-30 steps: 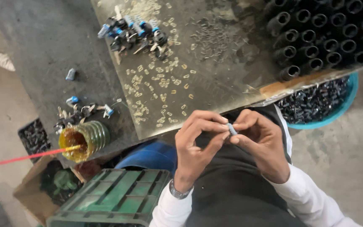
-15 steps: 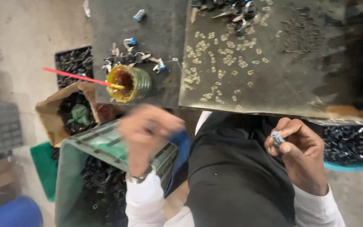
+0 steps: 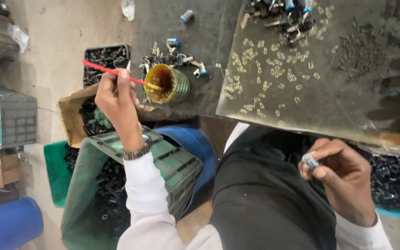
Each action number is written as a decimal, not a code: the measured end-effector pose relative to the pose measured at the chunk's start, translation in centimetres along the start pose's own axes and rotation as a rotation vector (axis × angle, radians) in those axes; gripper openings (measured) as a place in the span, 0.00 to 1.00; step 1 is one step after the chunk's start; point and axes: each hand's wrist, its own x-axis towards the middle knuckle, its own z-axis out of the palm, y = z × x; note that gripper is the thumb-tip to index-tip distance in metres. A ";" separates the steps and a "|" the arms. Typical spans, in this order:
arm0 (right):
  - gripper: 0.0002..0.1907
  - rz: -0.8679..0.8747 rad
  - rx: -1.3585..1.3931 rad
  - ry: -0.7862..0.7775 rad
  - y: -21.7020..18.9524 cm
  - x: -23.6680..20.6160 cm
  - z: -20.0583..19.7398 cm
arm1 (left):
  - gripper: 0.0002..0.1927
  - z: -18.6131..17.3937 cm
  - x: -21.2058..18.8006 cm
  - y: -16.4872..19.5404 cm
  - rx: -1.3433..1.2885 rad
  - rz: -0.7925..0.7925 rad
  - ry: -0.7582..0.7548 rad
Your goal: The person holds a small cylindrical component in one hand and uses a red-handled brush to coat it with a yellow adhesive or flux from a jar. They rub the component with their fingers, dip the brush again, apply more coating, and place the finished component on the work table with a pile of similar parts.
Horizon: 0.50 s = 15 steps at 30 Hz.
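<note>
Left hand [image 3: 116, 99] pinched closed on red brush [image 3: 116, 72] — tip dipped in amber jar [image 3: 168, 83] on dark bench [image 3: 200, 41]. Judgement: load bristles lightly, wipe excess on rim, avoid drips. Right hand [image 3: 339, 185] — thumb and forefinger closed on small grey part [image 3: 310, 162], tip protruding between fingertips, over lap, well apart from jar.

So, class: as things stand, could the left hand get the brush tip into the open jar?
Probably yes. The left hand grips the red brush, whose tip lies at the mouth of the jar. The jar has no lid and nothing blocks it.
</note>
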 end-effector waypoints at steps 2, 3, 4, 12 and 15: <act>0.11 0.019 -0.015 0.006 0.2 -0.1 0.2 | 0.07 0.0 -0.8 1.1 -0.039 0.042 0.048; 0.11 0.025 0.007 0.030 0.3 -0.2 0.5 | 0.07 -0.2 -1.6 1.8 -0.053 0.055 0.068; 0.12 0.032 0.028 0.055 0.5 -0.1 0.7 | 0.07 -0.2 -2.3 2.6 -0.071 0.062 0.075; 0.08 0.085 0.107 0.127 1.6 1.3 2.2 | 0.13 4.3 -10.0 7.7 -0.482 -0.054 -0.067; 0.06 0.090 0.122 0.175 1.6 1.2 2.1 | 0.13 8.3 -13.3 7.9 -0.594 -0.133 -0.253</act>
